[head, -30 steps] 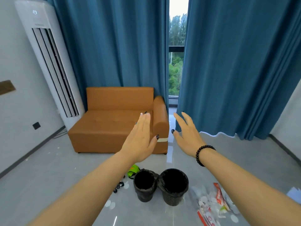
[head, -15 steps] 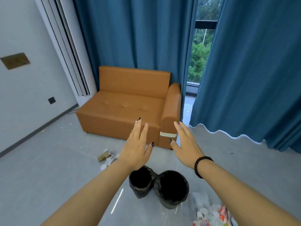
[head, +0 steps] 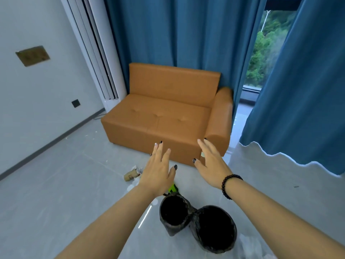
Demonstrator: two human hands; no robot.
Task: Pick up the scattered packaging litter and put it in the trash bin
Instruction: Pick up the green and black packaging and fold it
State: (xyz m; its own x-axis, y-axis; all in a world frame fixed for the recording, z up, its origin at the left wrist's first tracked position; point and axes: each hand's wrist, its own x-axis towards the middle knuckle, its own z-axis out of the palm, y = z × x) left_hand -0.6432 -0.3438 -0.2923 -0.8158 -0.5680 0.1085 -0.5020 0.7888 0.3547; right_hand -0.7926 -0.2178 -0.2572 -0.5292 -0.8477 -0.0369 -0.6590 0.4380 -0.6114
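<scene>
Grey floor before an orange sofa (head: 164, 116): left hand (head: 158, 171) and right hand (head: 211, 165) hover empty, fingers spread, above two black-lined trash bins (head: 214, 228), a crumpled brown wrapper (head: 131, 174) lying left.

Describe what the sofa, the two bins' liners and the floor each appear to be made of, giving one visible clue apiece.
Sofa: probably tan leather or faux leather; smooth, slightly sheened surface with stitched tufts.
Left bin and right bin: lined with what looks like thin black plastic; the rims are crinkled and glossy.
Floor: likely polished grey tile; it shows light reflections and faint joint lines.
</scene>
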